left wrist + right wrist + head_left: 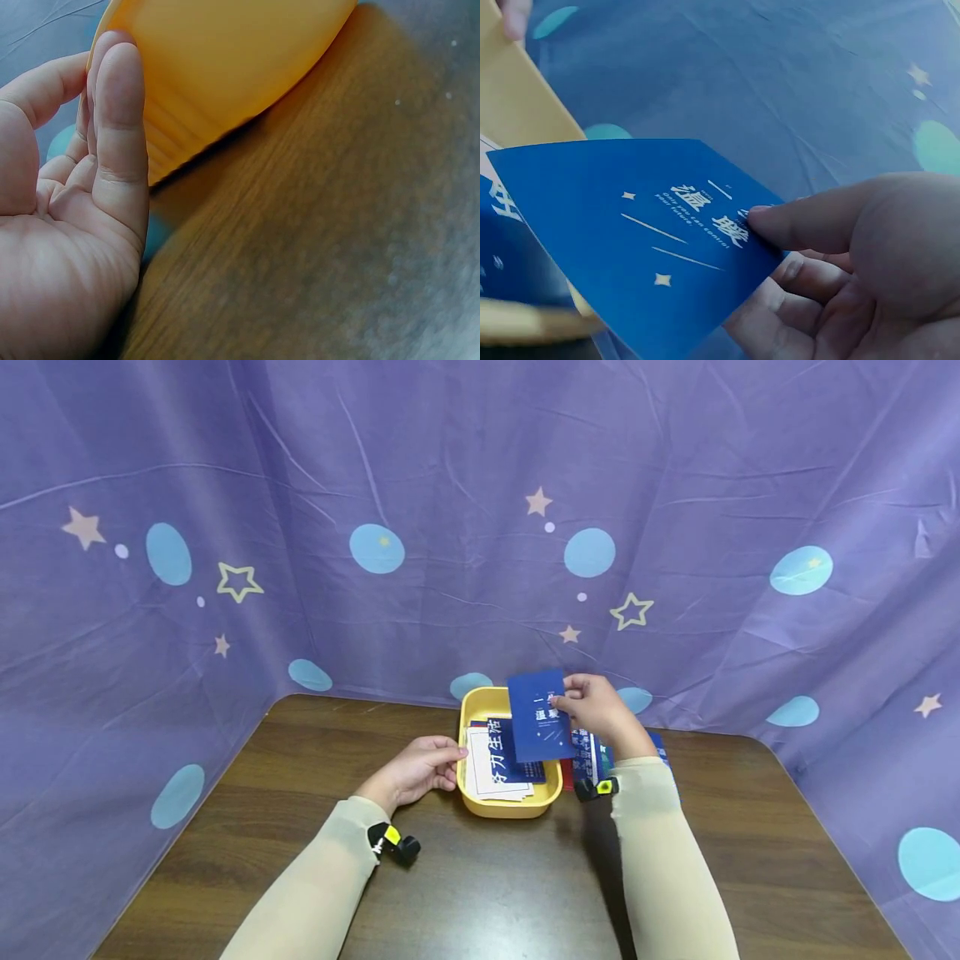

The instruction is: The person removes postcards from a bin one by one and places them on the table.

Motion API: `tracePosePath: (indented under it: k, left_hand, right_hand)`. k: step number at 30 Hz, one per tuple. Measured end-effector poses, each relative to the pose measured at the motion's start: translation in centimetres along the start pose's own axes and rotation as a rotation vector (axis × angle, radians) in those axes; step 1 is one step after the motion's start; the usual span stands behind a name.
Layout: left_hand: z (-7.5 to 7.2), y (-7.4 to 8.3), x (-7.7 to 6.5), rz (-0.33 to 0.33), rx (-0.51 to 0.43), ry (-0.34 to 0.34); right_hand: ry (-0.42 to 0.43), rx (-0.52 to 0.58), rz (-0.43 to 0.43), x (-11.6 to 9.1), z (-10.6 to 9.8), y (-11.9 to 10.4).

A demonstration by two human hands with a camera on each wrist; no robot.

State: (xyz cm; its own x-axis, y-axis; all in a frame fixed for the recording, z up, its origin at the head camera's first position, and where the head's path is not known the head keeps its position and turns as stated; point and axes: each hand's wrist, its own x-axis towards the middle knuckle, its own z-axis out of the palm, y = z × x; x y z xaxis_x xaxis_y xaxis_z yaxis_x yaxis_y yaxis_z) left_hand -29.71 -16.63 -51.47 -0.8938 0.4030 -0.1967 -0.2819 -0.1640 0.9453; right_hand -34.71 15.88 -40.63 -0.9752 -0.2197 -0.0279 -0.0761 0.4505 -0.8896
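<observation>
A yellow plastic basket [510,810] stands on the table, holding white cards [483,768] and a blue card with large white characters [517,752]. My left hand [423,768] holds the basket's left side, thumb at the rim and fingers against the outer wall, as the left wrist view shows. Above the basket's right part, my right hand [600,703] pinches a blue postcard [536,727] by its right edge, thumb on the printed face. The postcard [630,247] is tilted, with white characters, stars and thin lines on it. It hides part of the basket.
More blue printed cards [583,756] lie on the table right of the basket, partly behind the right forearm. A purple curtain [450,527] with stars and dots hangs right behind the brown wooden table [480,885].
</observation>
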Motion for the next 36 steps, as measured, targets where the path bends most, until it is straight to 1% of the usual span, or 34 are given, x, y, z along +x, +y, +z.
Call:
tracePosePath:
  k: [2, 7, 10, 14, 17, 22, 24, 28, 33, 35, 36]
  left_hand:
    - [0.1, 0.0, 0.0, -0.002, 0.002, 0.001]
    - [-0.1, -0.1, 0.1, -0.006, 0.006, 0.008]
    - [-0.3, -0.3, 0.2, -0.004, 0.003, 0.013]
    - [-0.5, -0.3, 0.1, 0.004, 0.007, 0.009]
    - [-0.5, -0.4, 0.1, 0.004, 0.008, 0.009]
    - [-0.3, -0.3, 0.0, 0.007, 0.007, 0.007]
    - [-0.3, -0.2, 0.0, 0.010, 0.008, 0.001]
    - [-0.3, 0.0, -0.1, 0.010, 0.008, -0.007]
    - [-0.3, -0.1, 0.1, 0.012, 0.006, -0.016]
    - [-0.2, -0.1, 0.2, 0.012, 0.003, -0.014]
    - [-0.2, -0.1, 0.2, 0.012, 0.003, -0.012]
  right_hand:
    - [0.034, 0.012, 0.002, -0.5, -1.0, 0.3]
    - [0.105, -0.046, 0.002, -1.5, -3.3, 0.9]
    - [0.127, -0.067, -0.014, -2.0, -4.5, 1.2]
    - [0.140, -0.054, -0.009, -2.7, -6.0, 1.6]
    - [0.149, -0.004, 0.034, -3.4, -7.0, 1.9]
    - [0.208, -0.017, 0.094, -4.2, -8.6, 2.7]
    - [0.243, -0.055, 0.109, -4.4, -9.1, 3.1]
    - [0.292, -0.015, 0.159, -4.6, -9.9, 4.4]
    - [0.332, 0.036, 0.185, -4.4, -10.9, 7.0]
    - [0.347, 0.038, 0.202, -4.3, -11.1, 8.0]
    - [0.355, 0.056, 0.220, -4.3, -11.2, 8.5]
